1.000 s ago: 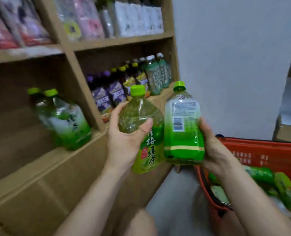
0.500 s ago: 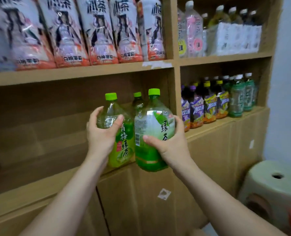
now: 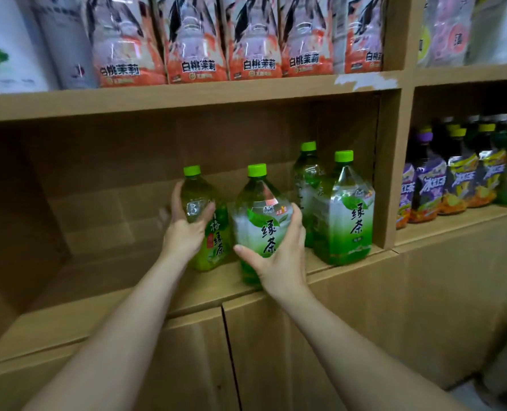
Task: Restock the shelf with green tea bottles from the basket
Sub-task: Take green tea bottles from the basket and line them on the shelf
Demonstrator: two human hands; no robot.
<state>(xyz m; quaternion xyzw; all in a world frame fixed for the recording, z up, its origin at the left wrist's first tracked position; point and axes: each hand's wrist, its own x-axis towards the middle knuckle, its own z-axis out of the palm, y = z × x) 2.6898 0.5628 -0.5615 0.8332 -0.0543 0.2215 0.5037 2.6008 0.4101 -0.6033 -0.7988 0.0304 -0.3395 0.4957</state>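
My left hand point(image 3: 184, 229) grips a yellow-green plum green tea bottle point(image 3: 208, 221) standing on the middle wooden shelf point(image 3: 104, 280). Close to its right, my right hand point(image 3: 279, 262) holds a green tea bottle point(image 3: 261, 221) with a white-green label, upright near the shelf's front edge. Two more green tea bottles stand at the right end of this shelf: one at the front point(image 3: 345, 209) and one behind it point(image 3: 307, 185). The basket is out of view.
The upper shelf carries several pink-orange peach jasmine bottle packs point(image 3: 255, 40). A vertical divider point(image 3: 390, 161) borders the compartment on the right; beyond it stand purple and yellow iced tea bottles point(image 3: 450, 179). The shelf's left part is bare board. Cabinet doors point(image 3: 276, 351) lie below.
Both hands have carried their bottles forward from in front of the shelf and set them onto the shelf board, left of the two standing bottles. The view has moved closer.
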